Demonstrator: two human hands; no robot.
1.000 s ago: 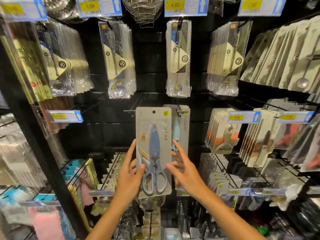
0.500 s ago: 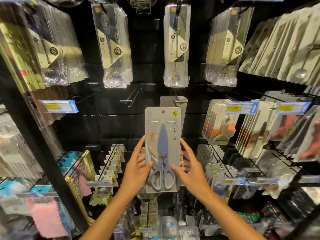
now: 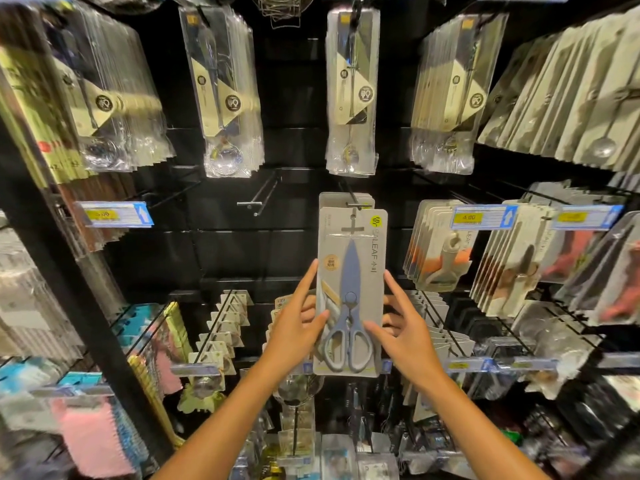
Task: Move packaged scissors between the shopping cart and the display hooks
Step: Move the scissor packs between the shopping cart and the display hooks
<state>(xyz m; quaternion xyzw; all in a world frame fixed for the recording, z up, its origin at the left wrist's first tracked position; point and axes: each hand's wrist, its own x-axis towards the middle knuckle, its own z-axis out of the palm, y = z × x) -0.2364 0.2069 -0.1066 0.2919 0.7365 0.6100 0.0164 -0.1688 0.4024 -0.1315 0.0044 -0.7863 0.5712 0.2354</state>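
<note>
A grey card pack with blue-grey scissors (image 3: pixel 350 292) is upright at the centre of the display. My left hand (image 3: pixel 297 320) grips its left edge and my right hand (image 3: pixel 401 327) grips its right edge. The pack's top hole sits over the tip of a metal display hook (image 3: pixel 358 205). Another scissors pack (image 3: pixel 343 199) hangs on that hook behind it, mostly hidden. The shopping cart is out of view.
A bare hook (image 3: pixel 258 199) juts out to the left of the scissors. Packaged spoons (image 3: pixel 351 95) hang above. Kitchen tool packs (image 3: pixel 440 244) hang on the right, with a price tag (image 3: pixel 479 217). A black shelf post (image 3: pixel 69 271) runs down the left.
Both hands have carried the scissors pack to the right and up, from beside the hanging pack to in front of it, so its hole now meets the hook tip.
</note>
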